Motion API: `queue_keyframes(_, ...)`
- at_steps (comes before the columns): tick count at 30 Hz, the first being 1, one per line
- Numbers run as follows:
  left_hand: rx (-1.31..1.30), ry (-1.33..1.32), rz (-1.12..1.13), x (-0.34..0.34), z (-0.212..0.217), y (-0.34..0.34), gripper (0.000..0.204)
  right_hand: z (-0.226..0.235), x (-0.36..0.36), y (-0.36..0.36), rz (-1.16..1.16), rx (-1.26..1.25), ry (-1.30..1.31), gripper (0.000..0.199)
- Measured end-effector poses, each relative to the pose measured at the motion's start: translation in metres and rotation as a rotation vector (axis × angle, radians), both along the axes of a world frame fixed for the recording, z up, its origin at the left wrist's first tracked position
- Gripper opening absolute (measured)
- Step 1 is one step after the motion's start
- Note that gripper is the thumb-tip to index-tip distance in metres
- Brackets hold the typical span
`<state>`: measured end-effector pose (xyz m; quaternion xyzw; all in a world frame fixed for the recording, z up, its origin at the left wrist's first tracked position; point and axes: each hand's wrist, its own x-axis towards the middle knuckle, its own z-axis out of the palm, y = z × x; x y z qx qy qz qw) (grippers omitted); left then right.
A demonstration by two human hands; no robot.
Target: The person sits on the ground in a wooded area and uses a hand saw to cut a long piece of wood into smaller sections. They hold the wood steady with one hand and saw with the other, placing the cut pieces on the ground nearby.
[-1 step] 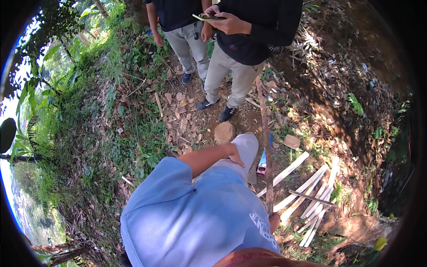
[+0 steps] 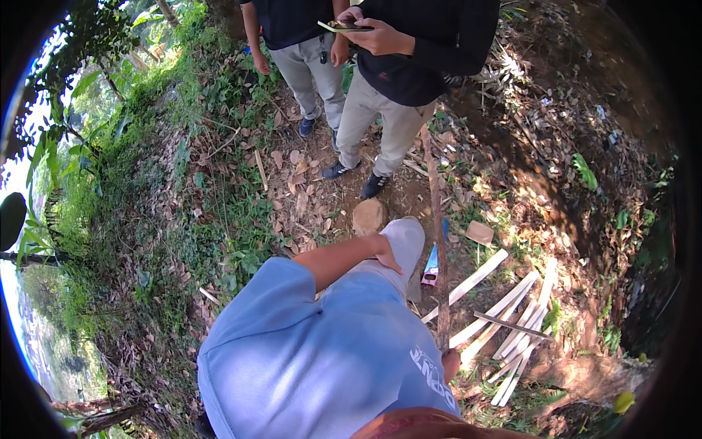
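My left hand (image 2: 390, 257) lies on my pale trouser leg (image 2: 406, 238) near the knee, its fingers resting flat and partly turned from view. My right hand (image 2: 451, 363) shows only in part past the edge of my blue shirt (image 2: 322, 358). It is at the near end of a long, thin brown stick (image 2: 436, 219), which runs away from me toward another person's feet. Shirt and angle hide the right fingers, so their grip on the stick cannot be made out. Right of my knee, a blue and pink object (image 2: 431, 269) lies partly behind the stick.
Several pale wooden strips (image 2: 523, 333) lie at the right, crossed by a dark strip (image 2: 512, 324). Beyond my knee are a round wood block (image 2: 369, 217) and a brown block (image 2: 480, 233). Two people (image 2: 391, 102) stand ahead, one holding a phone (image 2: 344, 27). Plants cover the left slope.
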<state>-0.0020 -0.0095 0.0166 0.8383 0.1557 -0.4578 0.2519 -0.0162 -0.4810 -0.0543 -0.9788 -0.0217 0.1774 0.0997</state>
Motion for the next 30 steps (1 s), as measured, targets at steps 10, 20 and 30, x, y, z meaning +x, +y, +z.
queue_keyframes(10,-0.057,-0.013,-0.148,0.009,-0.042,0.008,0.137,-0.002,0.027,-0.015,0.069,-0.053,-0.038,0.049)
queue_keyframes(20,-0.090,-0.193,-0.063,-0.015,-0.008,0.025,0.110,-0.045,0.053,-0.020,0.176,0.050,0.037,0.050)
queue_keyframes(30,-0.036,-0.417,0.343,-0.080,-0.091,0.041,0.070,-0.008,0.116,0.171,0.699,0.013,0.063,0.049)
